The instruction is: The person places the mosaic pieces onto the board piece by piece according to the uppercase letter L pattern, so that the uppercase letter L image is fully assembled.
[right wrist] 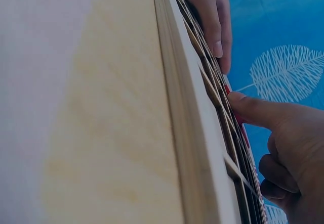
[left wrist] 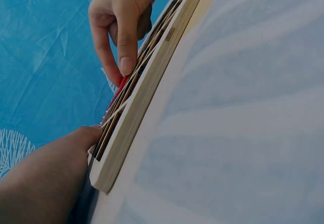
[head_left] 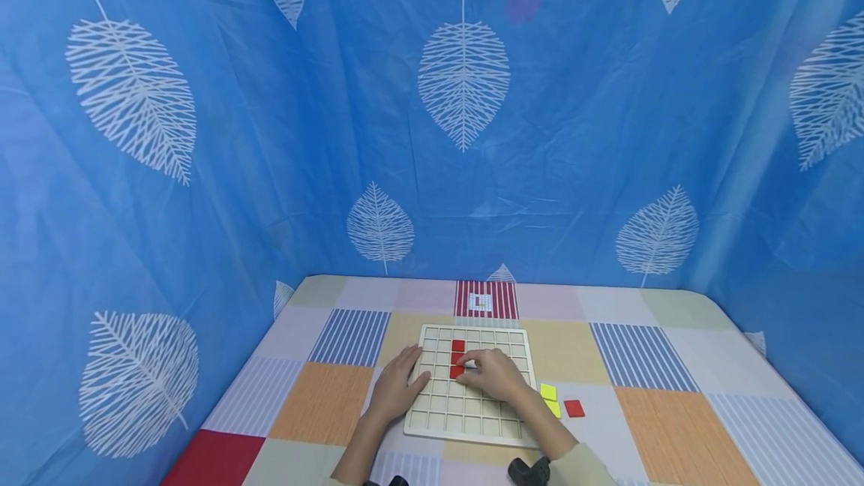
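A cream wooden grid board (head_left: pixel 432 422) lies on the table, divided by raised ridges into small square cells. Red square tiles (head_left: pixel 458 346) form a column in its upper left part. At the column's near end, my right hand (head_left: pixel 496 375) pinches a red tile (head_left: pixel 457 371) between thumb and forefinger, down at the grid. In the left wrist view the tips of that hand meet on a sliver of red (left wrist: pixel 123 81). My left hand (head_left: pixel 397 388) rests along the board's left edge, fingers extended and thumb lying over the rim.
Right of the board lie yellow tiles (head_left: pixel 548 392) and one loose red tile (head_left: pixel 574 408). A small printed grid card (head_left: pixel 480 302) lies beyond the board's far edge. The patchwork tablecloth (head_left: pixel 324 403) covers the table, and blue leaf-print curtains (head_left: pixel 540 193) surround it.
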Tool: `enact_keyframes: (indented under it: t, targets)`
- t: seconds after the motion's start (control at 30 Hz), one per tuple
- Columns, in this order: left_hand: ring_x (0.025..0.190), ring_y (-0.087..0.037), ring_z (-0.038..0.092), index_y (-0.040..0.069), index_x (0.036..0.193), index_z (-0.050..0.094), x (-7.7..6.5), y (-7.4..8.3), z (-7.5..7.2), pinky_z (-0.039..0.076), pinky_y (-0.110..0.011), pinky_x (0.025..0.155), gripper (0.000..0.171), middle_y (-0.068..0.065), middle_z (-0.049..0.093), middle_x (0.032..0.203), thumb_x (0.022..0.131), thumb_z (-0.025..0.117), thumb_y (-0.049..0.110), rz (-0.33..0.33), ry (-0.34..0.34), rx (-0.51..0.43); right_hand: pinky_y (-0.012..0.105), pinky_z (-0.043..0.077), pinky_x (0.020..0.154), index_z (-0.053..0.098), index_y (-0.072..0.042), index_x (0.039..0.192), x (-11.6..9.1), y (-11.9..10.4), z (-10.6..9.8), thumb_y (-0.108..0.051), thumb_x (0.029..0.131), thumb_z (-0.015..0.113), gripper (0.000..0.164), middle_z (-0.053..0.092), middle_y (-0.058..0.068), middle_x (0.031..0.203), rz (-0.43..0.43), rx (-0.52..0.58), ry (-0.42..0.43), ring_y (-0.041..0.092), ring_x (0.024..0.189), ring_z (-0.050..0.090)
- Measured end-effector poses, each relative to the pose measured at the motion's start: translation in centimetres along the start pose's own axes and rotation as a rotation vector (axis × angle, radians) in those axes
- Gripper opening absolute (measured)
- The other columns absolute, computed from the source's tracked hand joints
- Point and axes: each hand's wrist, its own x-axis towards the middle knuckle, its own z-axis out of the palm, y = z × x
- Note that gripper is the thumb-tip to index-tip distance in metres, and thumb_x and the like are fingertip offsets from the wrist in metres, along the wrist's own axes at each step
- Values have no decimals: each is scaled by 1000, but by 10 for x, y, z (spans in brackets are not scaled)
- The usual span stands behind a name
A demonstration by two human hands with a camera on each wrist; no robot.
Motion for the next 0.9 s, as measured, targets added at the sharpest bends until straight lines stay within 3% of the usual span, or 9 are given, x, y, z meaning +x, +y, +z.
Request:
enact_keyframes:
  t: [0.17,0.33,0.57,0.9]
  targets:
    - [126,-33,40,5,133,48,0,1,0,34,-49,102,53,-15,45,137,90,56,36,13,3,0,19,20,41,72,-16,98,-1,-1,1,-32,77,74,27,27,-14,47,10,5,-6,2,44,21]
    - [126,-34,41,4,132,49,-1,0,1,34,-49,101,53,-16,46,136,90,56,35,17,7,-7,19,22,39,71,-19,100,-9,4,-7,-33,78,74,27,28,-13,48,56,119,-30,3,44,22]
    - [126,-33,40,5,132,49,-1,0,1,33,-49,102,53,-15,45,137,90,56,35,8,18,3,18,23,39,71,-19,99,-31,17,-37,-28,80,72,21,30,-10,46,115,179,24,3,42,21]
    - [126,-33,41,5,132,50,-1,1,1,34,-49,101,53,-15,46,136,89,57,36,6,24,3,17,21,38,70,-17,98,-78,53,-80,-27,77,75,23,26,-11,48,155,104,118,1,43,17]
